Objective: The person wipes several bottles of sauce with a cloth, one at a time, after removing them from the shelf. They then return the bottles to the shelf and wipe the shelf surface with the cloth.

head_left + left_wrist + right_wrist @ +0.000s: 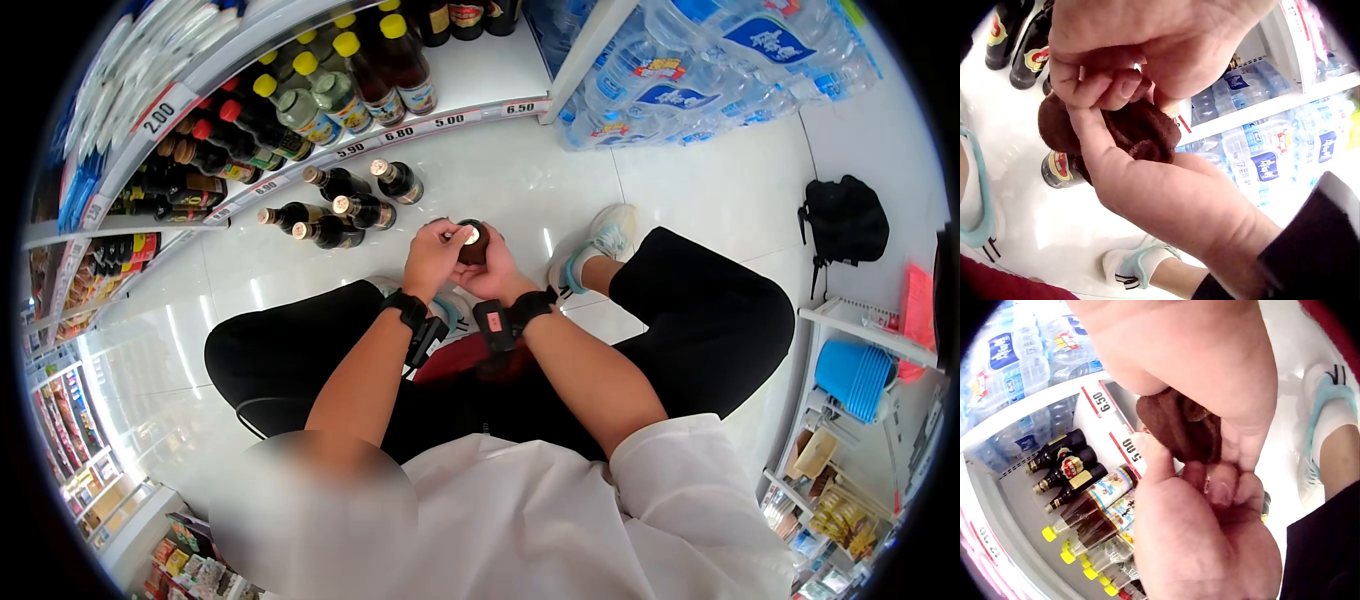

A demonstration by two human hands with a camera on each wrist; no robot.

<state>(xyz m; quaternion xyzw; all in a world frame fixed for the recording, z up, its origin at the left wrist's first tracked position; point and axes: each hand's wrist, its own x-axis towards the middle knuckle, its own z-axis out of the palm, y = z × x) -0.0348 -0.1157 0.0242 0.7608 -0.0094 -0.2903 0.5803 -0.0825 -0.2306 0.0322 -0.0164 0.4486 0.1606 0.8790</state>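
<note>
My left hand (432, 258) and right hand (495, 272) meet in front of me around a dark brown cloth (1138, 131). A small pale round cap (470, 236) shows at its top in the head view. Curled fingers of the left hand pinch the cloth from one side; the right hand wraps the other. Below the cloth, in the left wrist view, appears the lower part of a dark bottle (1059, 169) with a red and yellow label; its upper part is hidden. Several similar dark bottles (365, 211) stand on the floor, ahead and to the left.
Beyond the floor bottles runs a shelf (480, 115) with price tags and yellow-capped bottles (360, 80). Wrapped water packs (690, 85) are stacked at the front right. A black backpack (845, 222) lies farther right. My shoes (608, 240) flank the hands on the tiled floor.
</note>
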